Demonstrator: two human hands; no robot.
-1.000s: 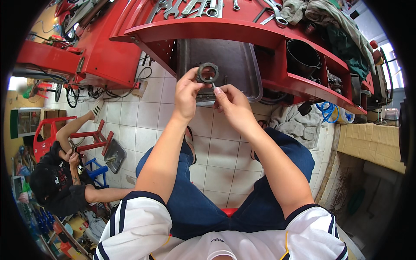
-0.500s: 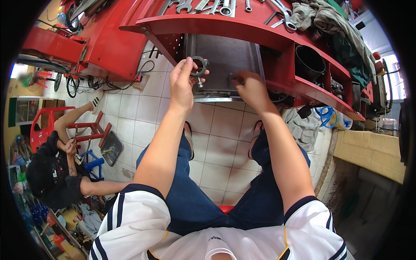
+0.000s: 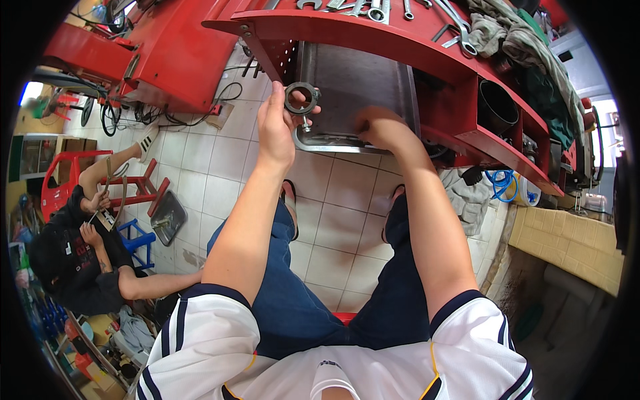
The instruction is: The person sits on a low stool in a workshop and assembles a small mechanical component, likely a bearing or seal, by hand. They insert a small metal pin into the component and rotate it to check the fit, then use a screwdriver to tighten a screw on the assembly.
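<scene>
My left hand (image 3: 275,130) is closed on a dark metal ring clamp (image 3: 288,105), held upright above the near left corner of a grey metal tray. A shiny bolt (image 3: 306,125) sticks out from the lower side of the ring. Over the tray's near right part hovers my right hand (image 3: 383,128), back upward and curled. Its fingers are blurred and partly hidden, so what they hold, if anything, does not show. The worn, flat metal tray (image 3: 353,80) lies under the red workbench top.
Several wrenches (image 3: 377,10) and grey rags (image 3: 507,40) lie on the red bench (image 3: 333,30). A black round container (image 3: 498,107) stands in its right compartment. At left, a person (image 3: 73,260) sits near a red stool (image 3: 137,190). Cables (image 3: 230,93) cross the tiled floor.
My view has shifted slightly, so the bench sits higher and further right. The ring in my left hand has turned to face me more. My right hand has moved within the tray area.
</scene>
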